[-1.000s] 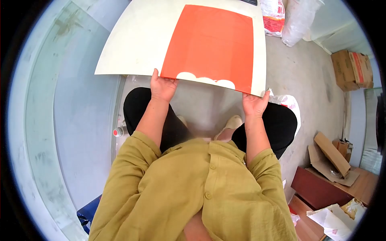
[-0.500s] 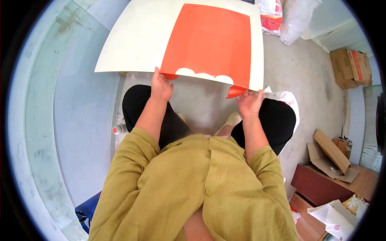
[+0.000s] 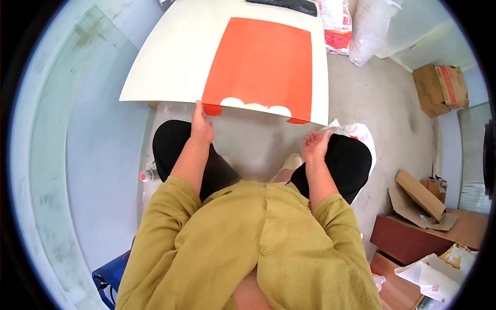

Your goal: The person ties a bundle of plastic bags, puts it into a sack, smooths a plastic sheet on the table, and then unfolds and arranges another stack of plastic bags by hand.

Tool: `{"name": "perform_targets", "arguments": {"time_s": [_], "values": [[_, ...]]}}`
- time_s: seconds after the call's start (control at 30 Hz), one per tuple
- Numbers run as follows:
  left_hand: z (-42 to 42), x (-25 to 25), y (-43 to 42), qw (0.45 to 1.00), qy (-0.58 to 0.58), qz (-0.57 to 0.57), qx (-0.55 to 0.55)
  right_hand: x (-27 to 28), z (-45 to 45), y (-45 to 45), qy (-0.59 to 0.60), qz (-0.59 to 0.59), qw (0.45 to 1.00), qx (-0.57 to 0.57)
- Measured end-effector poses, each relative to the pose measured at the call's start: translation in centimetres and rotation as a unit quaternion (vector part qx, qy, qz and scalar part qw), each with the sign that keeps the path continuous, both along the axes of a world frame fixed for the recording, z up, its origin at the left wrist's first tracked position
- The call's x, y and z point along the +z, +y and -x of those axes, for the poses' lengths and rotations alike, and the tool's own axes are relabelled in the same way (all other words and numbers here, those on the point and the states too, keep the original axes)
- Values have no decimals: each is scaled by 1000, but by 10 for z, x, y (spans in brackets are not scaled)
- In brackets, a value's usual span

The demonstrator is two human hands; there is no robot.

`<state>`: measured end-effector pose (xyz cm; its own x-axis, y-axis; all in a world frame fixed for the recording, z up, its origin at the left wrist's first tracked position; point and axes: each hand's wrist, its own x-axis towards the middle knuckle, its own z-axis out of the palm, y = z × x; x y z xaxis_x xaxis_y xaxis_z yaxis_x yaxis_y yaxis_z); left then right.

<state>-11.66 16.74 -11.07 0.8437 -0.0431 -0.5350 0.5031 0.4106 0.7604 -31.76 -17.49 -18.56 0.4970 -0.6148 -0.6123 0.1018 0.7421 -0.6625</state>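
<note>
A flat orange-red plastic bag (image 3: 261, 67) lies on a cream board (image 3: 165, 57). Its near edge has a scalloped cutout, and the two side strips hang over the board's front edge. My left hand (image 3: 202, 127) is at that edge beside the left strip, fingers stretched and apart; whether a fingertip touches the strip I cannot tell. My right hand (image 3: 316, 145) is slightly blurred below the board's right front corner, above my right knee. Its fingers are loosely curled and apart, with nothing in them.
A black object (image 3: 289, 6) lies at the board's far edge. White sacks (image 3: 337, 26) stand behind it. Cardboard boxes (image 3: 433, 92) sit at the right, and flattened cardboard (image 3: 421, 199) rests on a reddish cabinet (image 3: 408, 237). A glass panel (image 3: 57, 129) is on the left.
My right hand has let go of the right strip and drawn back from the board's edge. The strip, pulled up and folded before, now hangs flat. My left hand's fingers have loosened from the left strip.
</note>
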Motion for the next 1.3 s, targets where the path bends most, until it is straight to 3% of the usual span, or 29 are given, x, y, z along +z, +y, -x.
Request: {"name": "perform_targets", "arguments": {"time_s": [0.07, 0.13, 0.2, 0.33, 0.53, 0.73, 1.13, 1.3], "values": [[-6, -14, -1, 998, 21, -50, 17, 39, -8, 21, -49, -21, 995, 90], [-4, -12, -1, 999, 10, -24, -19, 73, -14, 38, -138, -49, 971, 186], [-2, -2, 2, 996, -6, 19, -91, 80, -21, 40, -182, -88, 965, 166], [-3, 10, -6, 989, -17, 123, -83, 105, -38, 40, -233, -152, 959, 57], [-9, 24, -14, 980, -8, 197, -34, 105, -45, 33, -294, -146, 944, -3], [-16, 29, -13, 970, -9, 244, 8, 104, -47, 20, -297, -122, 945, -67], [-26, 20, -14, 964, -19, 265, 10, 101, -37, -6, -273, -112, 953, -72], [-27, 9, -10, 962, -24, 274, -4, 87, -41, -34, -97, 125, 984, -83]]}}
